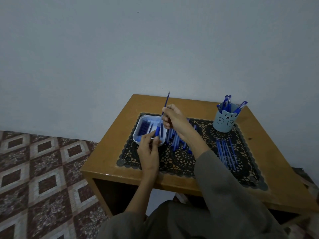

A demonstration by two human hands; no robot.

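Where the hands work: over the near right corner of the white tray (136,133), at the left of the counter (107,152).
Right hand (174,120): raised above the tray, fingers curled, thumb and fingertips pinching a thin blue refill (166,104).
Refill: held in the air, slanting up and away from the person, its fine tip toward the wall (155,49); its lower end is hidden behind the hand.
Left hand (149,150): lower and nearer the person, thumb and fingers pinching a pen barrel (157,131) from below.
Pen barrel: nearly upright over the tray's near rim, blue grip section uppermost, just beneath the right hand; whether barrel and refill touch cannot be told.
Tray contents: several dark blue spare refills (144,128) lying side by side along the tray's length.
Lace mat (189,161): black openwork, covering most of the counter; the tray sits on its far left corner.
Middle pens (177,140): a loose row of blue pens on the mat just right of the tray, partly hidden by the right forearm.
Right pens (226,152): a second row on the mat, near the bear cup.
Bear cup (224,121): pale blue, upright at the far right of the mat, holding capped pens (227,102).
Floor (43,169): diamond-patterned tiles to the left of the counter.
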